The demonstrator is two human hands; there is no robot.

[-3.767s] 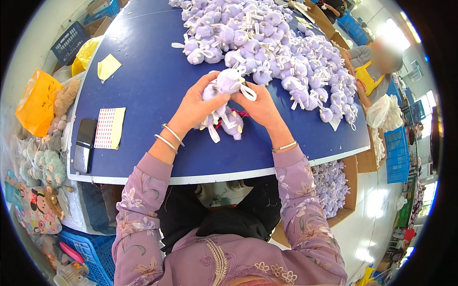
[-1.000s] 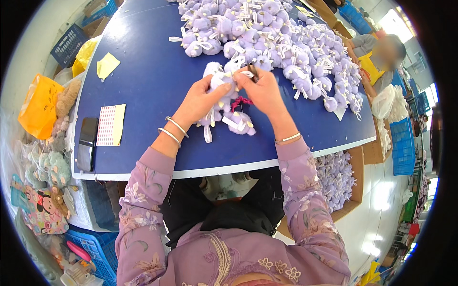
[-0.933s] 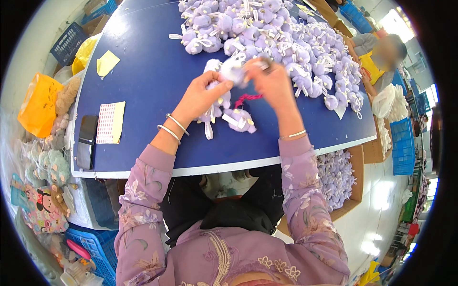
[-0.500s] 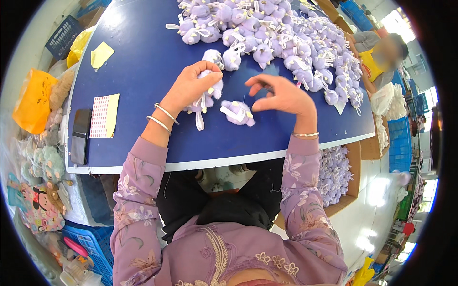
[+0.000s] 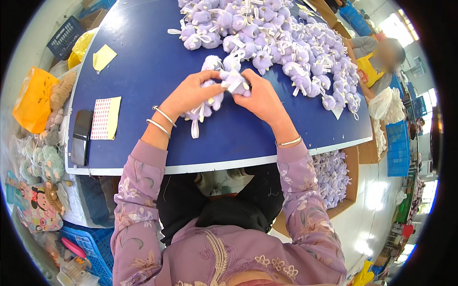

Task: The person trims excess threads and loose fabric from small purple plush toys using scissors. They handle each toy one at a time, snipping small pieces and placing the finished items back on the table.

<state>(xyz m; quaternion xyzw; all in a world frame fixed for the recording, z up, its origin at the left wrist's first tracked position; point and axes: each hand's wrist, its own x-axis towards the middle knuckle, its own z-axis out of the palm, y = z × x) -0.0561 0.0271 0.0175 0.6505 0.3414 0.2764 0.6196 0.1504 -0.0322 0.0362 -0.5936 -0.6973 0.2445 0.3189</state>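
Note:
A small lilac plush toy (image 5: 236,83) with a white tag is held between my two hands just above the blue table. Its left side is pinched by the thumb and fingers of my left hand (image 5: 194,93). My right hand (image 5: 262,97) has closed on its other side. Beside and partly behind my left hand lie a few more lilac plush toys (image 5: 204,110), one with its white tag hanging toward me. Just beyond the hands, a large heap of the same plush toys (image 5: 267,35) covers the table's far side.
A black phone (image 5: 81,136), a sticker sheet (image 5: 104,119) and a yellow paper (image 5: 103,58) rest on the blue table (image 5: 143,66) at left. A cardboard box of plush toys (image 5: 352,183) stands below its right edge. Another person (image 5: 377,66) sits at the far right.
My right hand has picked up the plush toy that lay on the table before me and brought it up and left to my left hand. Both hands now grip it.

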